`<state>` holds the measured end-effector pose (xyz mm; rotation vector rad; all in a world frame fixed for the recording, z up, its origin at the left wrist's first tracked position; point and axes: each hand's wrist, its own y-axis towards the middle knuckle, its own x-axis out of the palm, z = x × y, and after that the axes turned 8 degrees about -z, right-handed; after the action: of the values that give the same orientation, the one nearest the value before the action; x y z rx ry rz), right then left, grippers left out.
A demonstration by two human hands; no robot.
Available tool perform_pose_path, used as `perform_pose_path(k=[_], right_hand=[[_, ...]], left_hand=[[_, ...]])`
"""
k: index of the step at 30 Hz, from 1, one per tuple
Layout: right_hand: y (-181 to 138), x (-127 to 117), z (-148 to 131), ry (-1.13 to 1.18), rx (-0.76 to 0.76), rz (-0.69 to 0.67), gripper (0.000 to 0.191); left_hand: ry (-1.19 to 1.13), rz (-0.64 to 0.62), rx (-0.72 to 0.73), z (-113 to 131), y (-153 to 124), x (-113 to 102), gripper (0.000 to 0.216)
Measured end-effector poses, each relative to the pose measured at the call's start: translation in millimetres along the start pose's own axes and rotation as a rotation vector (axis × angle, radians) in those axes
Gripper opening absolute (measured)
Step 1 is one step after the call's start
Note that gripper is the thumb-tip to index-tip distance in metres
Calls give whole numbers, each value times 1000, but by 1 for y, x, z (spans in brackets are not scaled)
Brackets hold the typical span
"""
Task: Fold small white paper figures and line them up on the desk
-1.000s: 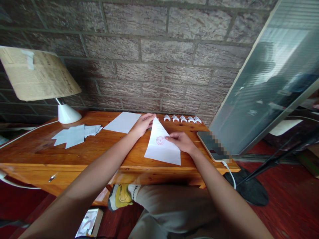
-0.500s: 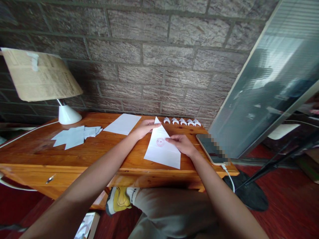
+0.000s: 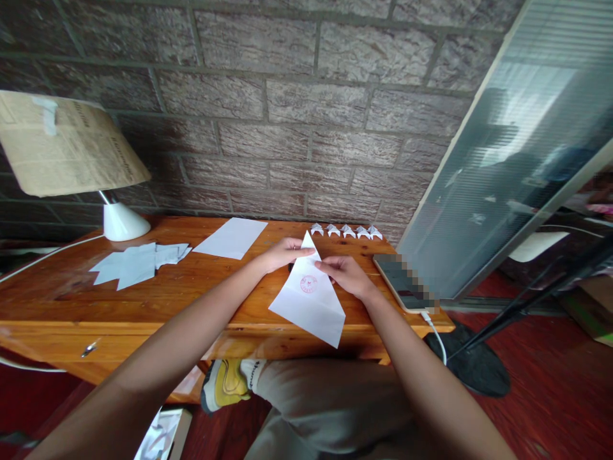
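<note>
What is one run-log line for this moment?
left hand: pinches tip of folded paper | right hand: holds its right edge | face: red stamp up | nearby: phone on table

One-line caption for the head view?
Left hand and right hand hold a folded, red-stamped paper over a wooden desk beside a phone.

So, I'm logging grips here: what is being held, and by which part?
Both hands hold the folded white paper near its pointed top: the left hand at the left edge, the right hand at the right edge.
</note>
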<state>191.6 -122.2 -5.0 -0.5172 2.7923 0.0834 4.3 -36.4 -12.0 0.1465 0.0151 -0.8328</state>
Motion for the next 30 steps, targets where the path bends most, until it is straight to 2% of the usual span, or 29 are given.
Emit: perform_pose_path(k=[9,25,30], right_hand=[[5,-3,9,-73,-6,-27,44],[6,-1,11,-151,-50,-30,40],[8,-3,16,-172,-67,-63,38]], left_hand=[[-33,181,143,7,1,2,29],[-85,219,142,8,2,9,37],[-24,237,157,8,3,7,35]])
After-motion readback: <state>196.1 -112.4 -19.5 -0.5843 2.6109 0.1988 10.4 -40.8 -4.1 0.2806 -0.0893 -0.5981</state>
